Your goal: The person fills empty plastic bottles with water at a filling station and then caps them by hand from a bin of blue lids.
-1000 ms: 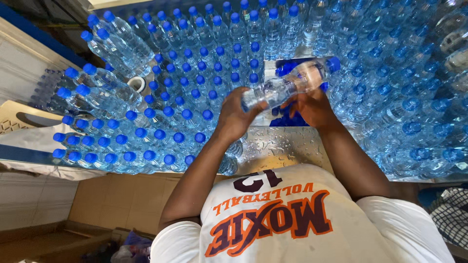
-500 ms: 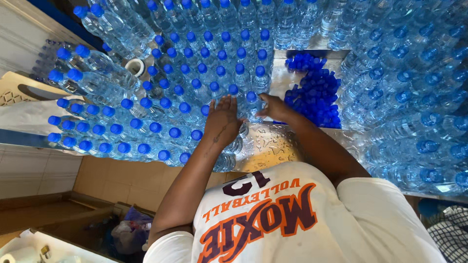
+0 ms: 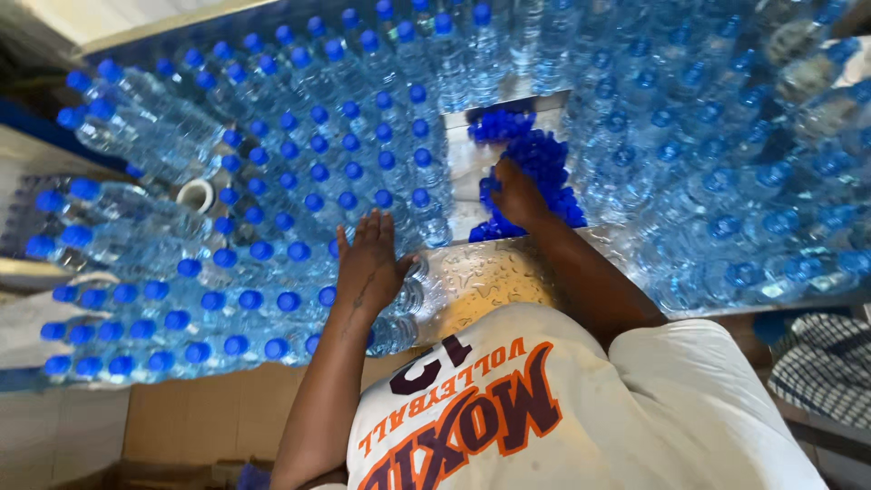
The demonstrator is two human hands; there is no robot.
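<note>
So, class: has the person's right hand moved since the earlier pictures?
Yes. The right hand earlier held a bottle up with the left hand; now it has let go and reached forward onto the heap of loose blue caps, away from the capped bottles.

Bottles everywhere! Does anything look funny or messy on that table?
Yes. One bottle among the blue-capped rows has no cap, so its white open neck shows. Water drops lie on the metal table near the left hand. The right hand rests on loose blue caps.

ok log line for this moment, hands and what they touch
left hand: flat on capped bottles | right hand: in loose blue caps | wet metal table
</note>
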